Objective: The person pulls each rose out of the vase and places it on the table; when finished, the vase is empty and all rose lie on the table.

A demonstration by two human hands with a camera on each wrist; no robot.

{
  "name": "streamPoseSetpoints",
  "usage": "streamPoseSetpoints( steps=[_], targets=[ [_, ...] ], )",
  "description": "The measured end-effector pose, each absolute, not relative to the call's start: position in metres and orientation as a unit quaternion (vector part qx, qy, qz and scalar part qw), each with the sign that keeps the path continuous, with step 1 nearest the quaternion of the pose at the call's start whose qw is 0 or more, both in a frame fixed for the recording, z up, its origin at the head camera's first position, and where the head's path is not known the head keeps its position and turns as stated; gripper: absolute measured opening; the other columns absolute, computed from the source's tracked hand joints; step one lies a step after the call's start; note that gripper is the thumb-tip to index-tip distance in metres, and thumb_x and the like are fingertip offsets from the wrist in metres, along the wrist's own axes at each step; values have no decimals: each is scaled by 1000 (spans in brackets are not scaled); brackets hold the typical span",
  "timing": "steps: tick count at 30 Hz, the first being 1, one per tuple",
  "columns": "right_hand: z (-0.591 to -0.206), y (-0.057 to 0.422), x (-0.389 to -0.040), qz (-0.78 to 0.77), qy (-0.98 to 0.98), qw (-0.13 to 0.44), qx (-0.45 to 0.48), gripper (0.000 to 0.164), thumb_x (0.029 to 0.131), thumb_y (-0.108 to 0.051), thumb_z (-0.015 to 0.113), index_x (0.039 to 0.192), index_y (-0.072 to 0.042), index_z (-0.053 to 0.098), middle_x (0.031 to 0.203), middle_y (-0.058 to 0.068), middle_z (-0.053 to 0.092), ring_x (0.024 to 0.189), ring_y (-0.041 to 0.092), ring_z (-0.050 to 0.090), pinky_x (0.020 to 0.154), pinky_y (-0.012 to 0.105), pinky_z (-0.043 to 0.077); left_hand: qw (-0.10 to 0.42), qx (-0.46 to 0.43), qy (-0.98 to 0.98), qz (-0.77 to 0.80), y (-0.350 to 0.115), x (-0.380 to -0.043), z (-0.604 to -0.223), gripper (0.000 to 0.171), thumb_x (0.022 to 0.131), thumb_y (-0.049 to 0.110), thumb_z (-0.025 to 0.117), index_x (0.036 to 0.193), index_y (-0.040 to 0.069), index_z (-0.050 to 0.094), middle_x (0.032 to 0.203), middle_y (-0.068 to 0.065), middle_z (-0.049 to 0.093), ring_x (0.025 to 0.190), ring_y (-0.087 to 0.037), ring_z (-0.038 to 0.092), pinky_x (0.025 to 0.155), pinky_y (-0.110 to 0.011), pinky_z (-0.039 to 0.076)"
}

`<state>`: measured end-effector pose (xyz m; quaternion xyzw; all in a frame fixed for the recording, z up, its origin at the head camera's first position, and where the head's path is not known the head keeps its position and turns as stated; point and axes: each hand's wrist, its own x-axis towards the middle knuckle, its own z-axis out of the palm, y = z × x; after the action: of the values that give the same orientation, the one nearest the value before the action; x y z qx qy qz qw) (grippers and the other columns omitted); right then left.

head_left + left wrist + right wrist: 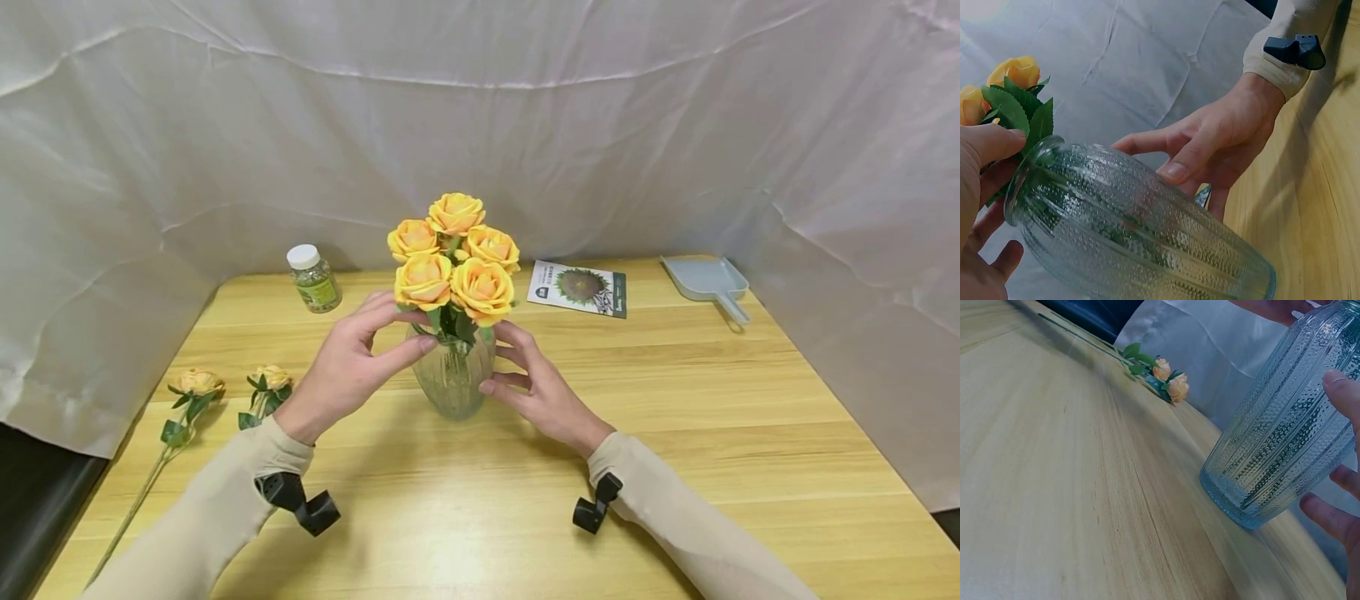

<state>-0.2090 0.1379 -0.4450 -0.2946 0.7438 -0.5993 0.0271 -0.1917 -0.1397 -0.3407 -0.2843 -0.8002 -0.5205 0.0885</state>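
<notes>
A ribbed clear glass vase [453,383] stands upright on the table, holding several yellow artificial roses [483,290] with green leaves. My left hand [352,358] is at the vase's mouth on the left, thumb in front by the rim and index finger reaching in under the blooms. In the left wrist view its thumb [1007,140] lies against a green leaf [1038,122]; some fingertips are hidden. Around the vase's right side is my right hand [543,392], fingers spread and loosely bent, thumb [1342,390] in front of the glass.
Two loose yellow roses, one long-stemmed rose [198,383] and another rose [273,379], lie at the left. Behind are a white-capped jar [315,279] and a seed packet [577,287]. A blue-grey dustpan [705,279] lies at the back right. Pale cloth [480,125] hangs behind the table.
</notes>
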Motion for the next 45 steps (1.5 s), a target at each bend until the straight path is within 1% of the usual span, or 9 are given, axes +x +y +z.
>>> streamPoseSetpoints(
  steps=[4,8,12,21,28,35,38,41,45],
  targets=[
    [-445,138,-209,-601,743,29,-292,82,106,-11,73,169,-31,26,176,6,32,154,38,48,118,51,57,92,-289,-798,-521,-136,-192,-340,23,99,6,80,121,13,79,145,1,69,147,-13,52,130,-46,40],
    [-445,139,-209,-605,740,30,-292,81,106,-13,73,169,-32,25,177,5,30,155,39,47,118,55,56,99,-295,-798,-516,-131,-194,-339,33,99,7,80,131,14,77,149,0,68,147,-16,52,129,-49,40],
    [-446,139,-209,-606,737,29,-297,80,107,-13,72,169,-31,25,177,5,29,155,39,47,118,53,56,107,-302,-796,-513,-129,-195,-339,38,99,5,80,136,12,76,150,-2,67,146,-18,53,128,-50,41],
    [-447,139,-210,-604,739,23,-300,81,106,-9,72,169,-28,26,176,8,31,154,40,48,117,51,57,151,-296,-771,-543,-131,-197,-334,28,97,-8,74,124,-1,76,142,-11,71,142,-15,59,125,-33,47],
    [-447,139,-209,-600,746,28,-288,82,105,-7,73,169,-27,26,176,9,32,154,39,48,118,48,57,192,-302,-710,-607,-132,-200,-321,23,94,-16,71,117,-13,73,120,7,79,132,-17,66,123,-33,50],
    [-448,139,-209,-601,747,32,-283,83,105,-8,73,170,-28,25,176,9,31,154,39,47,118,49,57,216,-305,-679,-632,-139,-203,-303,24,93,-19,71,117,-20,68,116,5,79,109,-16,73,103,-30,61],
    [-448,139,-209,-601,746,30,-286,83,105,-8,73,170,-28,25,177,9,30,154,39,47,118,49,57,230,-293,-663,-650,-143,-203,-292,22,94,-18,70,116,-20,68,115,1,79,107,-16,75,98,-28,65],
    [-447,139,-209,-602,744,27,-290,83,105,-8,72,170,-27,25,177,10,30,154,40,47,118,51,56,243,-284,-642,-670,-147,-203,-282,20,94,-17,70,114,-13,72,113,-3,79,104,-16,78,88,-30,69],
    [-447,140,-209,-601,743,26,-291,83,105,-8,72,170,-28,25,177,9,30,154,40,47,118,52,56,257,-280,-600,-704,-155,-204,-269,25,93,-19,70,113,-5,76,112,-10,79,99,-19,80,76,-33,71]
  ],
)
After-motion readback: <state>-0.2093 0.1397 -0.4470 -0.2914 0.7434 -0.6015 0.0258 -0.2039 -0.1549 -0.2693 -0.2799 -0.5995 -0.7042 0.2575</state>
